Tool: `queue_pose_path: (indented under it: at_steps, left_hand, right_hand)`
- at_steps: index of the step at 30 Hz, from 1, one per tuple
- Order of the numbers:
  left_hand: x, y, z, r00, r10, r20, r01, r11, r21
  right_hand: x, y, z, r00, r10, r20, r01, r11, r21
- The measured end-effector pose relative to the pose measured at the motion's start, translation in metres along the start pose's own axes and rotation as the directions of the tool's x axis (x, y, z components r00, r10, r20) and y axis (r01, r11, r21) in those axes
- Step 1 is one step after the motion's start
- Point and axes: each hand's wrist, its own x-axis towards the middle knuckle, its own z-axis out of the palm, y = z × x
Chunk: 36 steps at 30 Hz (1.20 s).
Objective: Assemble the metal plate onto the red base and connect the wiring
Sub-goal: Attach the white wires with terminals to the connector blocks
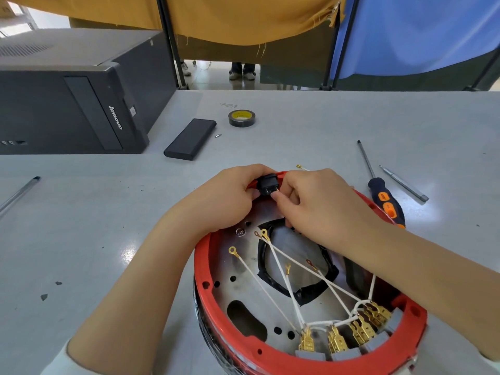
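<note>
A pen point(20, 192) is lying at the left edge of the grey tabletop point(311, 125), in front of a dark Lenovo computer case point(67, 104), with a black rectangular case point(190, 138), a loose screw point(218, 135) and a roll of black tape point(242, 118) resting further along. At centre, the left hand point(224, 201) is curling its fingers round the black rocker switch point(267, 184) seated in the far rim of the red base point(216, 315), bracing it, while the right hand point(322, 209) is pinching a small brass terminal between thumb and forefinger and pressing it toward the switch's tabs. The metal plate point(243, 299) is already sitting inside the red base, with white wires point(266, 289) fanning across it from a row of brass spade connectors point(338, 339) at the near rim, their ring terminals point(232, 250) lying loose and unfastened. The risk here seems to be misalignment: a terminal pushed on at an angle could bend the tab or seat only halfway, and the right forearm, lying across the plate, could snag the slack wires and tug a spade connector off. An orange-and-black screwdriver point(384, 196) and a bare metal shaft point(404, 184) are waiting on the right.
</note>
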Motion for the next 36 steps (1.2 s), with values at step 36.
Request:
queue_pose_path:
  at_steps: [36]
  left_hand:
    - [-0.003,0.001,0.0,1.0,-0.003,0.001,0.003,1.0,-0.002]
  right_hand:
    - [-0.006,0.005,-0.006,0.997,0.061,0.038,-0.063,0.997,0.035]
